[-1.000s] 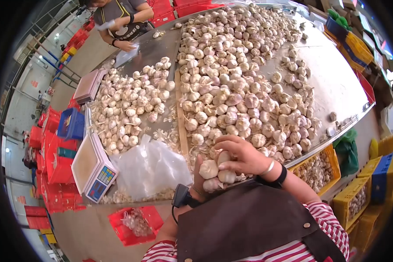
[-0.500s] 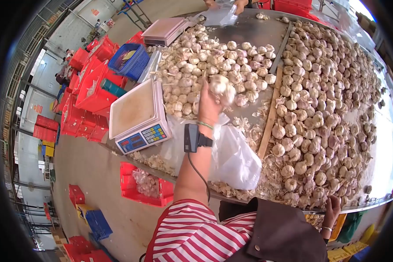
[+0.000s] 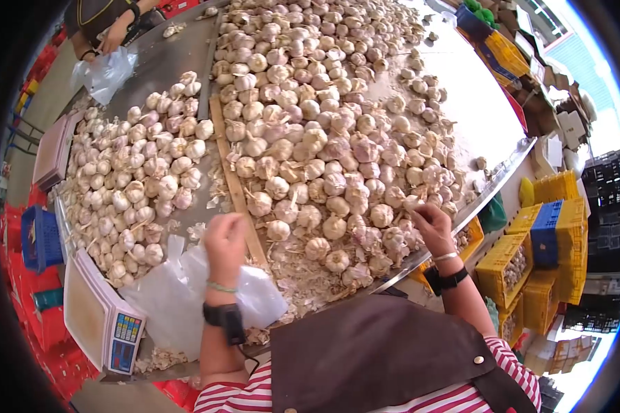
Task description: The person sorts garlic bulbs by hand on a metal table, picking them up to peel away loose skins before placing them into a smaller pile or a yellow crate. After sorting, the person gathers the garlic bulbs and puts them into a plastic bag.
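Note:
My left hand [image 3: 225, 249] is raised, its fingers curled and slightly blurred, above a clear plastic bag [image 3: 176, 292] at the table's near edge. Whatever it may hold is hidden. At the near right side of the big garlic pile [image 3: 331, 144], my right hand [image 3: 435, 230] has its fingertips pinched together. Something pale shows at those fingertips, too small to tell apart from the bulbs behind. Left of the wooden divider [image 3: 235, 180] lies a smaller heap of cleaner garlic bulbs [image 3: 134, 179]. Loose skins [image 3: 300, 272] cover the tabletop near my apron.
A digital scale [image 3: 93, 310] stands at the near left, another scale [image 3: 52, 153] beyond it. A blue basket [image 3: 40, 237] sits beside them. Across the table a person's hands [image 3: 110, 41] hold a plastic bag [image 3: 109, 74]. Yellow crates [image 3: 506, 265] are stacked at the right.
My view has swung right. My left hand has drawn back from the smaller garlic heap, where bulbs were at its fingers. My right hand has moved from the table edge up to the big pile.

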A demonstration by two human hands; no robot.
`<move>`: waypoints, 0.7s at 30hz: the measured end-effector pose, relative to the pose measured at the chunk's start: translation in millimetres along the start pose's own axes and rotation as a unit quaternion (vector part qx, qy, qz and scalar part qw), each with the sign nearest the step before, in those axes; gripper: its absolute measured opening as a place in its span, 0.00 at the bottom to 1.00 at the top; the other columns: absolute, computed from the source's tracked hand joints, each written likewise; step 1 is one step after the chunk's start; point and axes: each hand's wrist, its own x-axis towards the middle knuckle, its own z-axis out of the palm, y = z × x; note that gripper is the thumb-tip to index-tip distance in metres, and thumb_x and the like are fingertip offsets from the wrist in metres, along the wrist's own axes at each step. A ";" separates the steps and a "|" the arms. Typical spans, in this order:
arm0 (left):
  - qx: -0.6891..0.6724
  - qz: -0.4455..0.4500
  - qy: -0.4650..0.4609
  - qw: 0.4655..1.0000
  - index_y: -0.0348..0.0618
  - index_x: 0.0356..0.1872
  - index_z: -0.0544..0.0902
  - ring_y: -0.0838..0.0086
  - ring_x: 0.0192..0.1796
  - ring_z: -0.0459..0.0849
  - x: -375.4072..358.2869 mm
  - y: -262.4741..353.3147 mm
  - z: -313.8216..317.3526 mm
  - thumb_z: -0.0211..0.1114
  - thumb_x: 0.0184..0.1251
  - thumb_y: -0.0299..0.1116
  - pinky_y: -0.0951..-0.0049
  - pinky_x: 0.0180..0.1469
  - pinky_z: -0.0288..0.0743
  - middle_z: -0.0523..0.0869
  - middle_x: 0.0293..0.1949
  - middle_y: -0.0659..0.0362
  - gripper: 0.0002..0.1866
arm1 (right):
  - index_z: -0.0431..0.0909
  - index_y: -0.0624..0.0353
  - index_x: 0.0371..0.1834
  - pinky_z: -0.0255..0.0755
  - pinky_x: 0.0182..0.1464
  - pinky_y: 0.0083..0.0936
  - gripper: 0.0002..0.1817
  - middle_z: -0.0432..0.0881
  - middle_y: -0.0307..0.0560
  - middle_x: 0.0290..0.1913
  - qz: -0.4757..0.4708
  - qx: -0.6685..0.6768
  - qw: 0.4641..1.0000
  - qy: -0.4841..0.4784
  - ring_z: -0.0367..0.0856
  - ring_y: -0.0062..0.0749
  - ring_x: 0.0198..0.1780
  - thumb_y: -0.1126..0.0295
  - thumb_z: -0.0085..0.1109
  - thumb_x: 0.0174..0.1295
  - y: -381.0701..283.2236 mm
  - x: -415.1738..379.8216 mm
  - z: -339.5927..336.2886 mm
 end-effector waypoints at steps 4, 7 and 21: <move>0.013 0.123 -0.140 0.983 0.44 0.37 0.84 0.62 0.39 0.82 5.3 70.4 80.9 0.65 0.63 0.31 0.63 0.42 0.76 0.84 0.33 0.54 0.04 | 0.81 0.61 0.45 0.77 0.43 0.36 0.13 0.85 0.57 0.37 -0.121 -0.216 0.967 -0.058 0.85 0.48 0.39 0.66 0.65 0.61 -41.0 43.3 12.2; 0.080 0.102 -0.248 0.960 0.46 0.42 0.81 0.60 0.41 0.82 1.0 92.1 127.5 0.65 0.63 0.37 0.59 0.44 0.75 0.82 0.34 0.53 0.10 | 0.78 0.60 0.50 0.76 0.48 0.44 0.17 0.85 0.60 0.38 -0.129 -0.283 0.949 -0.045 0.83 0.58 0.43 0.61 0.60 0.64 -33.1 80.0 26.1; -0.058 -0.122 -0.190 0.972 0.44 0.48 0.75 0.59 0.43 0.87 -0.1 77.4 152.7 0.62 0.65 0.37 0.67 0.38 0.84 0.85 0.47 0.50 0.15 | 0.75 0.64 0.51 0.78 0.45 0.26 0.25 0.85 0.49 0.39 0.053 -0.010 0.993 -0.103 0.84 0.31 0.41 0.65 0.69 0.52 -37.1 118.1 10.8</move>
